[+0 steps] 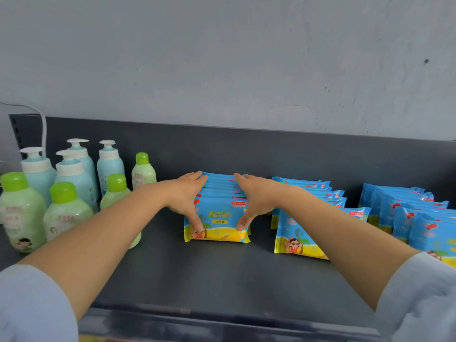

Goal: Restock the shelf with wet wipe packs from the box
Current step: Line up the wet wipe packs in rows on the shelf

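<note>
Your left hand (190,193) lies flat against the left side of the row of wet wipe packs (219,191), fingers straight and together, tips reaching the rearmost pack; your right hand (256,198) mirrors it on the right side; the row is squeezed between the two palms. Each thumb stretches forward and down onto the face of the front pack (218,227); left thumb (197,223) near its lower left corner, right thumb (243,223) near its lower right; neither hand is curled round a pack.

The packs stand on edge, one behind another; blue upper part, yellow lower band, a small cartoon figure at the lower left of the front face.

The row stands on the dark grey shelf (209,275), about mid-width, set well back from the front lip (222,324) and short of the back panel (246,149).

To your right is a second row of packs (308,191), near the held row but apart from it; your right forearm crosses over its front pack. Further right is a third row of packs (407,206), cut off by the frame edge and partly behind your right sleeve (419,299).

To your left are four pale blue pump bottles (109,166) at the back and four green-capped bottles (22,211) around and before them; your left forearm passes in front of one. The left sleeve (32,304) is light blue.

Behind is a blue-grey wall (222,58), scuffed, with a dark mark at upper right; a white cable (44,127) runs down at far left.
</note>
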Available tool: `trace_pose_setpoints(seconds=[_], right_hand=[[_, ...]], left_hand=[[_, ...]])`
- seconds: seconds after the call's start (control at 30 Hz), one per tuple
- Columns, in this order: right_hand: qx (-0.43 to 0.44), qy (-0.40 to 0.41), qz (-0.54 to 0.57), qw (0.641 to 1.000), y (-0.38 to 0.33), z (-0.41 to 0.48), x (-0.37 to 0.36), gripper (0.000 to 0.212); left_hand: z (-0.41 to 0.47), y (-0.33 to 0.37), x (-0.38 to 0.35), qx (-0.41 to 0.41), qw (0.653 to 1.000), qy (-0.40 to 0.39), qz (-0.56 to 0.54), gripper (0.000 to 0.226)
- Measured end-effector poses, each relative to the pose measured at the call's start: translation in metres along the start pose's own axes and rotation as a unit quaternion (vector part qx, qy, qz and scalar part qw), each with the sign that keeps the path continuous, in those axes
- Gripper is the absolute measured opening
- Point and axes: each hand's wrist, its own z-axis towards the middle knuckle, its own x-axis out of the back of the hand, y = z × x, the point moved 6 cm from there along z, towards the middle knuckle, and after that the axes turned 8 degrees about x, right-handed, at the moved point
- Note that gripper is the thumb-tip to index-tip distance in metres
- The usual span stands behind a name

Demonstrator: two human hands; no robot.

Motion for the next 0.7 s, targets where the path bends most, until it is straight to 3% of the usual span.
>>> trace_pose_setpoints(seconds=[0.17, 0.37, 0.53, 0.63, 0.7], right_hand=[[0.004, 0.025, -0.035, 0.999, -0.002, -0.004, -0.003, 0.11], [-0.012, 0.042, 0.016, 0.999, -0.004, -0.019, 0.002, 0.112], [-0.052, 0.086, 0.171, 0.98, -0.008, -0.027, 0.011, 0.091], [-0.069, 0.108, 0.304, 0.944, -0.012, -0.027, 0.009, 0.092], [-0.085, 0.11, 0.337, 0.931, -0.015, -0.025, 0.004, 0.098]], left_hand=[[-0.004, 0.012, 0.003, -0.019, 0.998, 0.063, 0.02, 0.126], [-0.019, 0.007, 0.0, -0.012, 0.994, 0.105, -0.017, 0.123], [-0.029, -0.007, -0.009, 0.028, 0.981, 0.08, -0.176, 0.14], [-0.031, -0.012, -0.014, 0.066, 0.954, 0.081, -0.281, 0.139], [-0.029, -0.015, -0.019, 0.088, 0.94, 0.074, -0.321, 0.137]])
